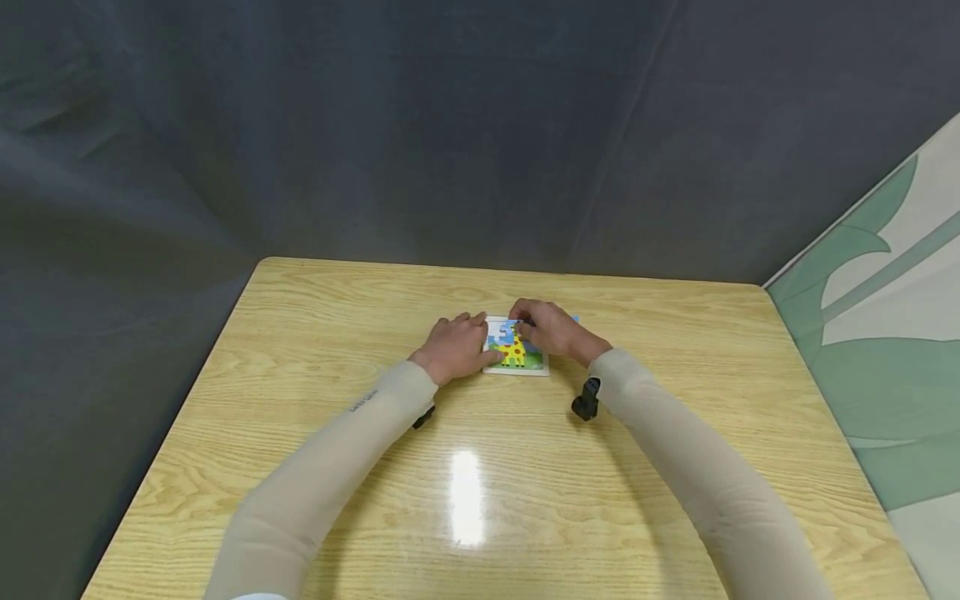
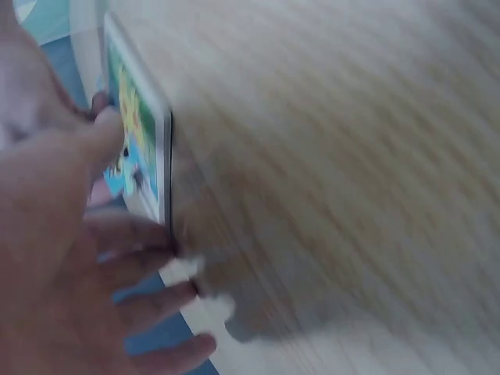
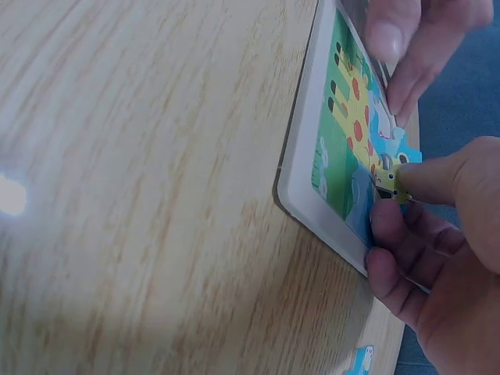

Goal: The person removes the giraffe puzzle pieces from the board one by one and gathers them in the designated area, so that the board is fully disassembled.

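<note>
A giraffe jigsaw puzzle in a white tray (image 1: pixel 517 372) lies on the table. Its yellow, red-spotted giraffe (image 3: pixel 359 133) stands on green, and a pale bare patch shows at the tray's upper left. My left hand (image 1: pixel 457 346) rests at the tray's left side, fingers extended along the edge and thumb over the picture. My right hand (image 1: pixel 551 329) pinches a puzzle piece (image 3: pixel 388 183) with the giraffe's face between thumb and fingers, at the upper part of the picture. The piece looks slightly tilted in the right wrist view; its far edge is hidden by my fingers.
Another blue puzzle piece (image 3: pixel 362 361) lies on the wooden table (image 1: pixel 337 500) just right of the tray, mostly behind my right hand in the head view. A dark curtain (image 1: pixel 450 142) hangs behind the table; a green-and-white patterned panel (image 1: pixel 885 375) stands on the right.
</note>
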Motion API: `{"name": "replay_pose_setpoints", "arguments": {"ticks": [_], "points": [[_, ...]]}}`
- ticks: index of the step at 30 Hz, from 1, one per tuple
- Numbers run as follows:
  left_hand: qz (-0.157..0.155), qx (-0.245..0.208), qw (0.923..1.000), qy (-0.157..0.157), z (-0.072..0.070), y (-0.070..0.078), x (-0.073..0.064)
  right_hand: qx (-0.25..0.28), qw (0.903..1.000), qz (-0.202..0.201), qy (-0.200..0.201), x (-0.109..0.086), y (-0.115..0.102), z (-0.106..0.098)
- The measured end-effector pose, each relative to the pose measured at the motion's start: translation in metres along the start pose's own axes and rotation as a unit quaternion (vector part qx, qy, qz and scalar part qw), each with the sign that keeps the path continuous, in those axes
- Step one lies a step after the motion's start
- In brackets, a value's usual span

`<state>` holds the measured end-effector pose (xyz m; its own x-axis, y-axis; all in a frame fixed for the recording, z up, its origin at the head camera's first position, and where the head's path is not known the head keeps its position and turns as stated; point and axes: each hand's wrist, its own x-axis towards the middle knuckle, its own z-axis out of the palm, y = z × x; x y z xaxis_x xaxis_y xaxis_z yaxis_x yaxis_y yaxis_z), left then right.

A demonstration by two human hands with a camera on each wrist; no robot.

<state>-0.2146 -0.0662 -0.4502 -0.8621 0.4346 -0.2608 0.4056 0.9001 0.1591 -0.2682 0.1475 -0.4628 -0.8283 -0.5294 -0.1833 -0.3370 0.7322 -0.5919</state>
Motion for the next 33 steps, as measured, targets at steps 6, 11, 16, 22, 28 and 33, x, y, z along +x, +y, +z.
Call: {"name": "replay_pose_setpoints", "arguments": {"ticks": [6, 11, 16, 22, 28, 33], "points": [[-0.035, 0.054, 0.9966, 0.052, 0.005, 0.016, 0.006, 0.002, 0.9999, -0.008, 0.007, 0.001, 0.001, 0.002], [-0.055, 0.065, 0.9954, 0.043, 0.007, 0.024, 0.012, 0.011, 0.9999, -0.01, 0.009, 0.001, 0.0, 0.002], [-0.067, 0.071, 0.9949, 0.025, 0.005, 0.029, 0.016, 0.027, 0.9995, 0.002, 0.014, 0.001, -0.001, 0.0], [-0.068, 0.092, 0.9931, 0.028, 0.003, 0.033, 0.017, 0.041, 0.9989, 0.018, 0.018, 0.003, 0.001, 0.0], [-0.072, 0.106, 0.9901, 0.057, 0.007, 0.033, 0.019, 0.04, 0.9987, 0.012, 0.027, 0.004, 0.001, 0.002], [-0.076, 0.102, 0.9893, 0.07, 0.008, 0.037, 0.021, 0.043, 0.9985, 0.009, 0.031, 0.004, 0.003, 0.002]]}}
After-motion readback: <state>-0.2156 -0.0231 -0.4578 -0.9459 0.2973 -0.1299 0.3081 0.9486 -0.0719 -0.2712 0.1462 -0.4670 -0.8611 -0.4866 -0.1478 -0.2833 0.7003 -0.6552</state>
